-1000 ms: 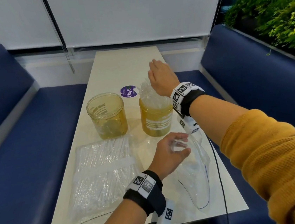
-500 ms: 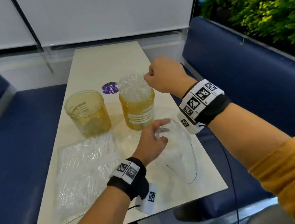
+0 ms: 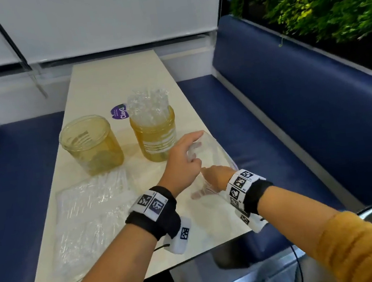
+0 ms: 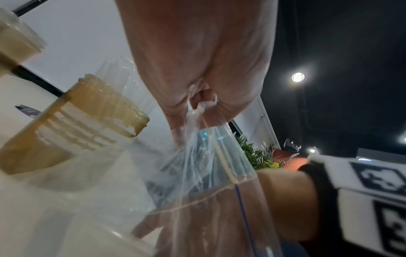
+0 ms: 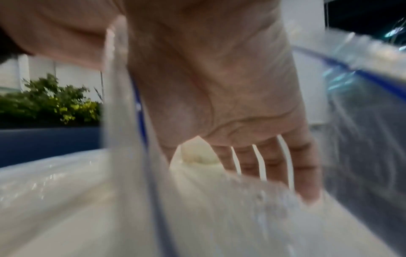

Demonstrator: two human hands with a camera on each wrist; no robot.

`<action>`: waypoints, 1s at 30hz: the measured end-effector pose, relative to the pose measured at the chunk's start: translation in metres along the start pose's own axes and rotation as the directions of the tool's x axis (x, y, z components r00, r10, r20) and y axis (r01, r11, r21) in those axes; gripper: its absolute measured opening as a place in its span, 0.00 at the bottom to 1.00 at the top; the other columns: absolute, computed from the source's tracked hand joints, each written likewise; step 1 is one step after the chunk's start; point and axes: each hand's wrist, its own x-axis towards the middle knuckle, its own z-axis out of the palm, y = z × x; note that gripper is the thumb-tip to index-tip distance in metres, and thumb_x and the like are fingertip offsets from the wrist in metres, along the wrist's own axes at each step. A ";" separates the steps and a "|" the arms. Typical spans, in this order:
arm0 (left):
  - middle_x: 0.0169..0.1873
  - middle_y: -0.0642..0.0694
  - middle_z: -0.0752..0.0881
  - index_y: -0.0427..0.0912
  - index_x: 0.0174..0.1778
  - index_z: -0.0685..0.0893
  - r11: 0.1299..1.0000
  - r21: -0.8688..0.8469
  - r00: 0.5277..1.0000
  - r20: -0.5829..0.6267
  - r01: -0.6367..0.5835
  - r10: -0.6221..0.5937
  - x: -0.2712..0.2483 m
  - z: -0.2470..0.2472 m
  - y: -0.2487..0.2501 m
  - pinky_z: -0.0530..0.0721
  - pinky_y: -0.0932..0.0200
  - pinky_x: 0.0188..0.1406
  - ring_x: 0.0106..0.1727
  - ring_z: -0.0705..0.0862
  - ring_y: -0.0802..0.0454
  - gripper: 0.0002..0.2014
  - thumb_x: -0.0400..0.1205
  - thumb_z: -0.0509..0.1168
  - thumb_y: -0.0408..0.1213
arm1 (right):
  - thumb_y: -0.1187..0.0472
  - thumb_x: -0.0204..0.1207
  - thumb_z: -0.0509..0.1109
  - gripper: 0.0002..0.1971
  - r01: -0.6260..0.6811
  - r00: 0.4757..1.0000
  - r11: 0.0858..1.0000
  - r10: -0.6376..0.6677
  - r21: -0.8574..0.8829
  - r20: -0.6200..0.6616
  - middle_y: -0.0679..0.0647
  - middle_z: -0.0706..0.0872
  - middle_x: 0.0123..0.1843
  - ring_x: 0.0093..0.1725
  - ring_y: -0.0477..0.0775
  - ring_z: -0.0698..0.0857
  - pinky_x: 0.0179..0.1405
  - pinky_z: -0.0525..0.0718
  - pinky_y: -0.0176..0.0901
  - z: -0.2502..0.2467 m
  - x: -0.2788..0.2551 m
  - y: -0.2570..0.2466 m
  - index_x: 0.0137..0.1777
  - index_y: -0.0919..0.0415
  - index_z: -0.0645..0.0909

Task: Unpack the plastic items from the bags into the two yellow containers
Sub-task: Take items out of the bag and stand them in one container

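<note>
Two yellow containers stand mid-table. The left container [image 3: 90, 144] looks almost empty; the right container [image 3: 157, 141] [image 4: 72, 125] is stuffed with clear plastic items [image 3: 148, 103]. My left hand [image 3: 193, 150] [image 4: 202, 104] pinches the rim of a clear zip bag [image 3: 214, 153] [image 4: 211, 156] and holds its mouth up. My right hand [image 3: 208, 184] [image 5: 252, 170] is inside that bag with fingers straight, tips down on the plastic over the table. I cannot tell whether items lie in this bag. A second, full bag [image 3: 88, 212] of clear plastic items lies flat at the left.
The cream table [image 3: 113, 84] is narrow, with blue bench seats [image 3: 283, 129] on both sides. A purple sticker [image 3: 119, 112] sits behind the containers. Window blinds and a white ledge close the far end. Plants [image 3: 315, 1] stand behind the right bench.
My right hand has dropped from above the right container and slid into the bag's mouth. My left hand kept its pinch on the bag and lifted the rim a little.
</note>
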 end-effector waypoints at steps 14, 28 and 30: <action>0.76 0.50 0.77 0.44 0.80 0.75 0.943 0.331 0.995 0.102 -0.046 0.013 -0.008 0.003 -0.014 0.72 0.65 0.77 0.76 0.76 0.54 0.37 0.73 0.73 0.24 | 0.63 0.85 0.61 0.16 0.036 0.998 0.967 -0.048 -0.251 -0.045 0.58 0.85 0.64 0.63 0.61 0.85 0.58 0.82 0.49 -0.039 -0.038 -0.003 0.71 0.63 0.79; 0.27 0.48 0.79 0.47 0.32 0.77 0.927 0.368 0.983 -0.184 0.070 -0.001 0.003 0.013 -0.017 0.73 0.51 0.30 0.30 0.77 0.48 0.16 0.87 0.66 0.44 | 0.35 0.69 0.78 0.34 0.114 0.769 0.843 -0.410 -0.526 -0.491 0.49 0.81 0.65 0.68 0.56 0.80 0.77 0.69 0.61 -0.148 -0.114 -0.010 0.73 0.47 0.78; 0.32 0.42 0.86 0.41 0.40 0.84 0.969 0.225 0.959 -0.281 0.098 -0.032 0.002 0.006 -0.021 0.82 0.45 0.37 0.35 0.84 0.44 0.15 0.87 0.65 0.47 | 0.28 0.63 0.76 0.46 0.266 0.568 0.883 -0.468 -0.388 -0.677 0.50 0.74 0.74 0.77 0.55 0.71 0.83 0.60 0.66 -0.154 -0.111 0.003 0.80 0.45 0.70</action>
